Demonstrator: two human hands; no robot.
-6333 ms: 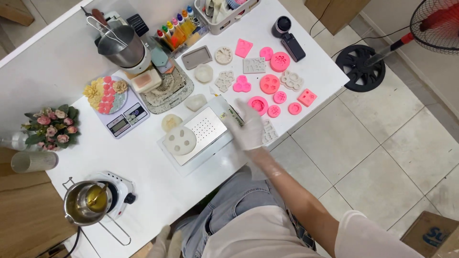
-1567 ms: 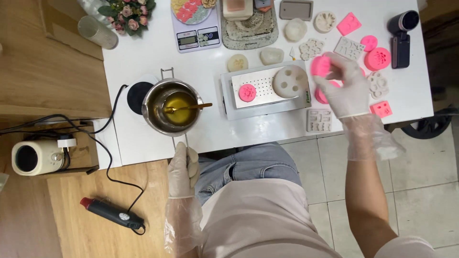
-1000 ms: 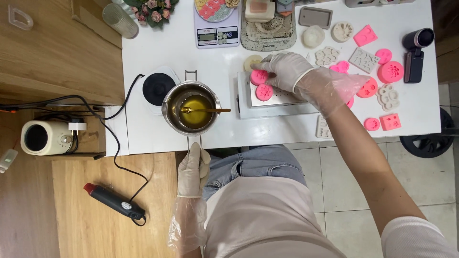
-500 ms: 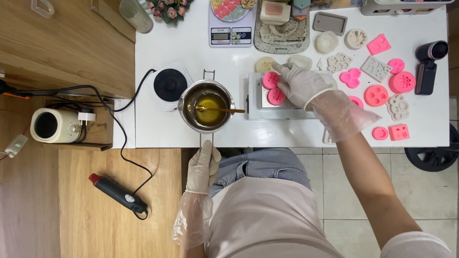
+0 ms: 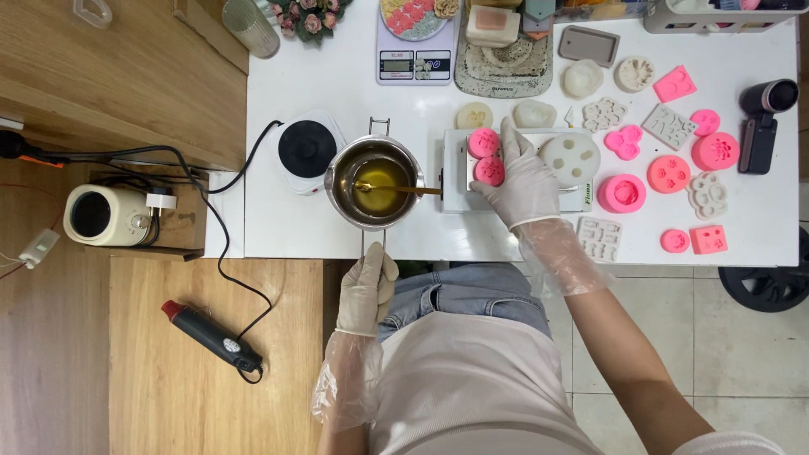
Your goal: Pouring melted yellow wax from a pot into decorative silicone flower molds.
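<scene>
White worktop (image 5: pixel 337 67) above wood and tile floor | since 0.5 s ago: melting pot (image 5: pixel 376 183) brought nearer the white scale tray (image 5: pixel 581 200) | left hand (image 5: pixel 367 288) fingers clamped on pot handle | right hand (image 5: pixel 522 181) fingers spread, resting on tray, two round pink moulds (image 5: pixel 487 156) just beside fingertips | grey rectangular mould (image 5: pixel 589 45) well beyond fingers.

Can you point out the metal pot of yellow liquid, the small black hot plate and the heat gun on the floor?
metal pot (image 5: pixel 375 183), head view, on the yellow liquid inside.
black hot plate (image 5: pixel 307 149), head view, middle of its round top.
heat gun (image 5: pixel 211 335), head view, its dark body.
</scene>
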